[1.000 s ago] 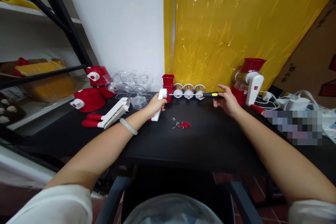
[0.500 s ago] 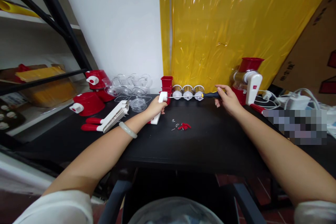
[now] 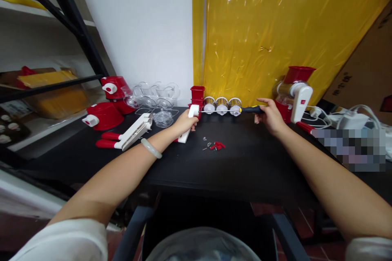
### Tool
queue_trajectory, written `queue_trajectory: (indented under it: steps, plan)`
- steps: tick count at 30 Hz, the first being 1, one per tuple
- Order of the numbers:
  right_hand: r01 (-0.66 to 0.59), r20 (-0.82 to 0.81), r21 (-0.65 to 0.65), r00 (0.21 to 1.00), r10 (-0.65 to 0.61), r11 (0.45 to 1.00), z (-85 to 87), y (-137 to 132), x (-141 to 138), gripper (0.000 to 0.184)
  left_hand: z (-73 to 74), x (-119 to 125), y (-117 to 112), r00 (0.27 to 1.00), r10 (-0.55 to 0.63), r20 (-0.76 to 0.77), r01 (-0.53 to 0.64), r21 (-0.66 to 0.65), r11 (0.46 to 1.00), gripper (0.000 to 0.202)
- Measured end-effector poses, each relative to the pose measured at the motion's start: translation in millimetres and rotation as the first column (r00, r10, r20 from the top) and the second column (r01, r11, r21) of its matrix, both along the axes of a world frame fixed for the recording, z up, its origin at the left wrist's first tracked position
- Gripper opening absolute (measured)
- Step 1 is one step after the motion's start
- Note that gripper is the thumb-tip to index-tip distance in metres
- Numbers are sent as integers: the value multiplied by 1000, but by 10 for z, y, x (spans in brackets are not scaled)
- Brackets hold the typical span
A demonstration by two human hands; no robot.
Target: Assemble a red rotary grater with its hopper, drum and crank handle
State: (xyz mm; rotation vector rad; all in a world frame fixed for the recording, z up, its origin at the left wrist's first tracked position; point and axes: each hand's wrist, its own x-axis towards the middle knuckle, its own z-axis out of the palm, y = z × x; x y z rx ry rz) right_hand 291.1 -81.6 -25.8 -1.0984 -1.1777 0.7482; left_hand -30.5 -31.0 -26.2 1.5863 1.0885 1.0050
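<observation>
My left hand (image 3: 185,123) is closed around a white crank handle (image 3: 193,111), its thick end up and its lower part near the black table. In my right hand (image 3: 270,116) is a screwdriver (image 3: 251,109) with a black and yellow grip, held level. Its long shaft points left and its tip meets the handle's upper end; whether it sits in a screw is too small to tell. Small red parts (image 3: 218,146) and several metal screws or pins (image 3: 209,144) lie on the table below, between my hands.
Behind stand a red feed hopper (image 3: 197,94) and three grater drums (image 3: 222,105). White handles with red grips (image 3: 134,131), red housings (image 3: 103,116) and clear plastic parts (image 3: 163,118) lie left. An assembled rotary grater (image 3: 297,89) and white cables (image 3: 352,119) are at right.
The view has shifted slightly, so most things appear a little farther right. Both hands keep their hold, and the screwdriver stays against the crank handle.
</observation>
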Motion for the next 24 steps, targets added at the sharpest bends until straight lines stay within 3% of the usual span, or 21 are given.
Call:
queue_trajectory:
  steps: [7,16,24]
  plan:
    - [63,15,75,998,-64,995,-34,9,7,35,-10,3,5,999,-4,-32,4,-4,1000,19]
    - [107,198,67,973,-118,992,-27,-52,7,33,-13,2,9,999,-3,-52,3,2,1000,16]
    - [35,87,24,996,-37,999,-27,-23,1,23,-5,-7,15,998,-4,-66,3,-4,1000,16]
